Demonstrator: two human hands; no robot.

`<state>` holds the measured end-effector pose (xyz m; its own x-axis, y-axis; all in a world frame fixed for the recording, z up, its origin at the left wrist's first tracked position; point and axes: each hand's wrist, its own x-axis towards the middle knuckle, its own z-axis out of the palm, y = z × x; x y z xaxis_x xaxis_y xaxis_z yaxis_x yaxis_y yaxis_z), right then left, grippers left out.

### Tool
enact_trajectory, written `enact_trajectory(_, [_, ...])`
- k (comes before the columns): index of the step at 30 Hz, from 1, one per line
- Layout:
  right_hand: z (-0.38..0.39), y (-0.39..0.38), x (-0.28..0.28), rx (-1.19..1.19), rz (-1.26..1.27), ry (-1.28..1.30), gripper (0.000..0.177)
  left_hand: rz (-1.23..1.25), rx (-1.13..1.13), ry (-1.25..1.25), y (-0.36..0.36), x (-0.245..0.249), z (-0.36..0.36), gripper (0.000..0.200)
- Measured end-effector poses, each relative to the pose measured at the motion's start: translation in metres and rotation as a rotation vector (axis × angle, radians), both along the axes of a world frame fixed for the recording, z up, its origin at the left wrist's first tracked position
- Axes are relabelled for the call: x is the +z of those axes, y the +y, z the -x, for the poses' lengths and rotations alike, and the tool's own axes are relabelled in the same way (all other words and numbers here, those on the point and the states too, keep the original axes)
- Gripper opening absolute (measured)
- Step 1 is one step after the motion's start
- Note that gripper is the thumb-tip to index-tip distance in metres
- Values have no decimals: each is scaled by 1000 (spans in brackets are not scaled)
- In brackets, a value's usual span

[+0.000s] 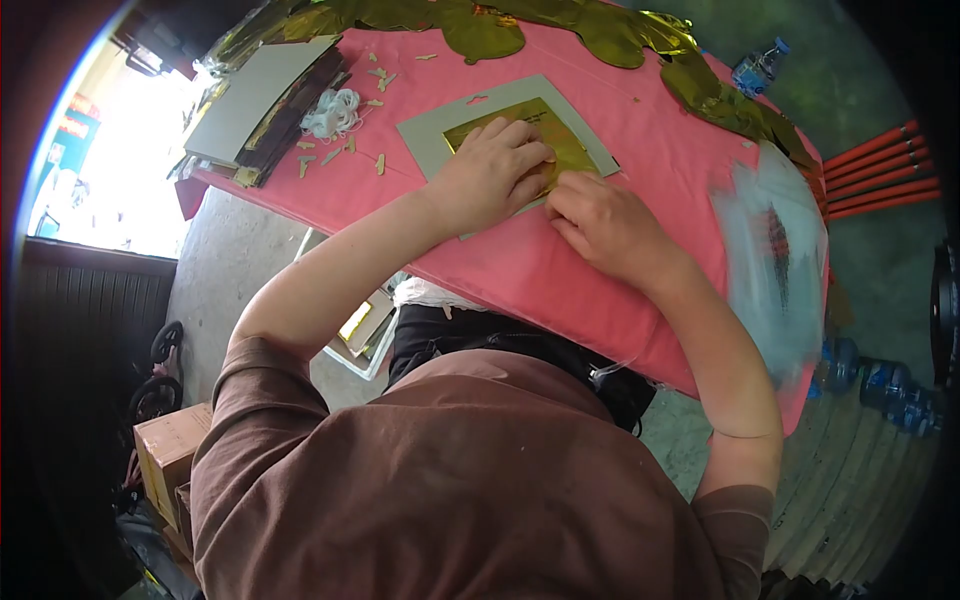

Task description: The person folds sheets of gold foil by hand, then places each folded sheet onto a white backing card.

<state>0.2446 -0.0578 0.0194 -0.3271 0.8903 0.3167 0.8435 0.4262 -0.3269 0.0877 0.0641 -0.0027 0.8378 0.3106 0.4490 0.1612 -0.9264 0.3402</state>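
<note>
A shiny gold foil sheet (pixel 566 142) lies on a grey card (pixel 424 140) with a hanging slot near its far edge. My left hand (pixel 490 170) rests over the foil's near left part, its fingers curled down onto it. Close by on the right, my right hand (pixel 612 228) is closed at the foil's near right corner, thumb and fingers together. Both hands' fingertips nearly meet, and they partly hide what lies between them. Part of the card is covered by my left hand.
A pink cloth (pixel 640 310) covers the table. To the left are a stack of grey cards (pixel 258 100), white string (pixel 332 114) and small scattered pieces (pixel 381 164). Gold foil balloons (pixel 485 38) line the far edge, a bottle (pixel 760 68) beside them. Clear plastic bags (pixel 770 270) lie right.
</note>
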Motion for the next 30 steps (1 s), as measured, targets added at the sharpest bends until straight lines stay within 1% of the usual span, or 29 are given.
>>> enact_trajectory(1, [1, 1, 1, 2, 1, -1, 8, 29, -25, 48, 1, 2, 1, 25])
enact_trajectory(3, [2, 3, 5, 61, -32, -51, 7, 56, -65, 73, 6, 5, 1, 25])
enact_trajectory(4, [3, 3, 7, 64, -29, -52, 7, 81, -108, 99, 7, 7, 3, 25])
enact_trajectory(7, [5, 5, 11, 95, -6, -83, 7, 153, -144, 126, 6, 16, 12, 26])
enact_trajectory(8, [7, 6, 12, 84, 22, -122, 7, 154, -144, 127, 5, 16, 15, 26])
enact_trajectory(10, [8, 8, 10, 76, 49, -159, 7, -22, -104, 97, 2, 16, 21, 28])
enact_trajectory(13, [8, 12, 6, 116, 86, -166, 8, 55, -107, 55, -1, 8, 24, 29])
enact_trajectory(16, [6, 11, 6, 118, 136, -130, 10, 72, -85, 33, -2, 2, 24, 29])
enact_trajectory(18, [3, 11, 6, 157, 131, -31, 12, 70, -82, 28, -2, 1, 24, 29])
enact_trajectory(23, [3, 5, 7, 159, 142, 9, 13, 67, -82, 35, -3, 1, 23, 29])
enact_trajectory(25, [3, 1, 8, 167, 143, 7, 13, 79, -82, 73, -5, 3, 24, 29])
enact_trajectory(28, [4, -7, 12, 175, 95, 26, 15, 80, -82, 72, -6, 4, 24, 28])
enact_trajectory(30, [4, -13, 26, 199, 27, -1, 16, 88, -81, 78, -7, 6, 24, 28])
